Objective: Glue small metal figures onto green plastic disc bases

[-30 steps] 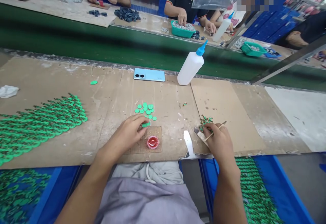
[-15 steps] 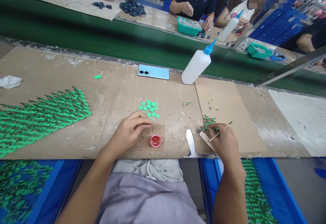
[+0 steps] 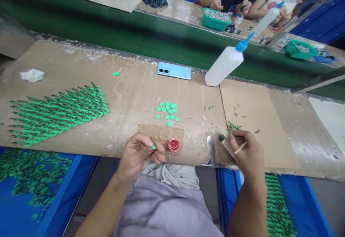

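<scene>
My left hand (image 3: 140, 154) pinches a small green disc (image 3: 153, 146) at the table's front edge, just left of a red cap of glue (image 3: 174, 145) on a brown mat (image 3: 161, 132). Several loose green discs (image 3: 167, 111) lie beyond the mat. My right hand (image 3: 246, 152) holds a thin wooden stick (image 3: 246, 142) and touches a small pile of tiny green pieces (image 3: 233, 127) on a cardboard sheet.
Rows of finished green pieces (image 3: 59, 114) cover the left of the cardboard table (image 3: 81, 68). A light blue phone (image 3: 174, 71) and a white squeeze bottle (image 3: 226, 63) lie at the back. Blue bins (image 3: 40, 194) of green parts sit below. Other people work across the green belt (image 3: 107, 28).
My left hand has lifted a green disc off the mat and drawn back toward me. My right hand stays by the small pile. The view has tilted down and shifted.
</scene>
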Available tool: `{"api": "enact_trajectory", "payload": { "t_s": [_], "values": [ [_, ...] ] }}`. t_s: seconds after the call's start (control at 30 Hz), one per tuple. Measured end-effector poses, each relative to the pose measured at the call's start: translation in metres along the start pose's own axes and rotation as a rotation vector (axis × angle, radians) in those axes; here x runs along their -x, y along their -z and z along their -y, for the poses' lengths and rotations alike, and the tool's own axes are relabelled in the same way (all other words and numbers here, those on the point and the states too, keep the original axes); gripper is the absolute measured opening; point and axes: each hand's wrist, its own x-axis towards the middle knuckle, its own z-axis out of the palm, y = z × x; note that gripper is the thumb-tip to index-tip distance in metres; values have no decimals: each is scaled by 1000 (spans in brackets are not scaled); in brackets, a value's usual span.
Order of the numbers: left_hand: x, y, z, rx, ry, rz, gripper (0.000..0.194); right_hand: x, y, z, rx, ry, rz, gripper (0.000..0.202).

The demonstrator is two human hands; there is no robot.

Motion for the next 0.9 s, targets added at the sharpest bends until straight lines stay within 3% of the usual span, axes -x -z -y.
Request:
{"api": "enact_trajectory", "payload": {
  "t_s": [0.1,0.17,0.3,0.43,0.57,0.73,0.9],
  "values": [
    [-1,-3,4,7,-22,-79,15,14,-17,29,-520,45,58,12],
    [-2,-4,5,-18,-17,-143,22,23,-33,50,-827,-16,162,9],
    [-1,-4,4,-92,37,-209,35,31,-61,80,-1275,-313,279,22],
    [3,-4,1,-155,25,-270,29,24,-67,87,-1562,-576,269,27],
    [6,-3,3,-250,-6,-271,24,20,-61,77,-1610,-667,305,27],
    [5,-6,8,-322,55,-273,22,23,-58,64,-1493,-599,363,39],
    [9,-12,10,-321,76,-347,25,25,-66,63,-1404,-476,422,22]
  ]
}}
